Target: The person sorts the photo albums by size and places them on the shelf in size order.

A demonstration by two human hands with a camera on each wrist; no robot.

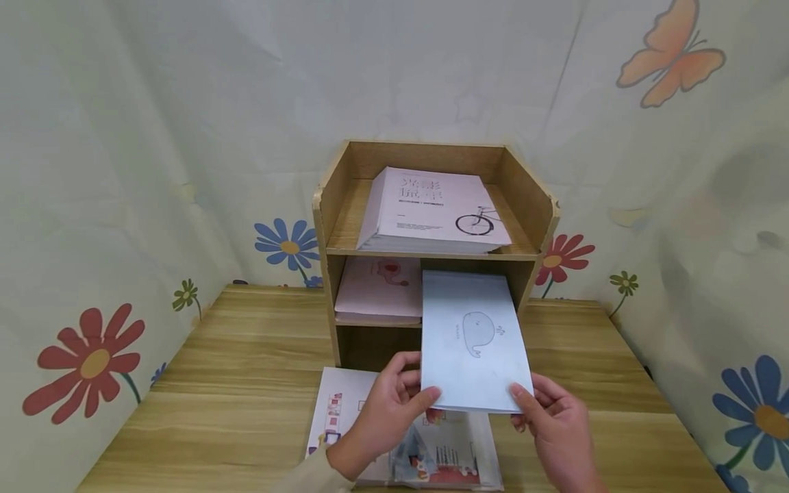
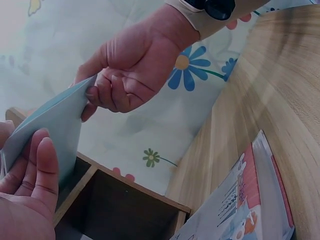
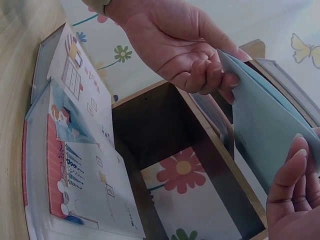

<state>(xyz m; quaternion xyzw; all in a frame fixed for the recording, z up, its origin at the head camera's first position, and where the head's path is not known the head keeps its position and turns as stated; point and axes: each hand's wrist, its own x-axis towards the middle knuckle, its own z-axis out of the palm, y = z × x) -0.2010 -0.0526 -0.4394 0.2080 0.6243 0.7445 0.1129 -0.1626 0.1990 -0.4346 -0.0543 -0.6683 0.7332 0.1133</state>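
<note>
A light blue notebook [image 1: 471, 342] with a whale drawing is held by both hands, its far end at the middle shelf opening. The left hand [image 1: 394, 404] pinches its near left corner, thumb on the cover and fingers beneath. At the near right corner, the right hand [image 1: 555, 424] grips it the same way. In the left wrist view, the notebook [image 2: 70, 120] shows slightly parted pages at its edge. A pink notebook [image 1: 379, 291] with an elephant drawing lies on the middle shelf, left of the blue one.
The wooden shelf unit [image 1: 431, 255] stands on a wood-grain table [image 1: 259, 383]. A stack of pale books [image 1: 431, 205] with a bicycle cover lies on its top. Two large illustrated books [image 3: 82, 165] lie in front of the lower opening, under the hands.
</note>
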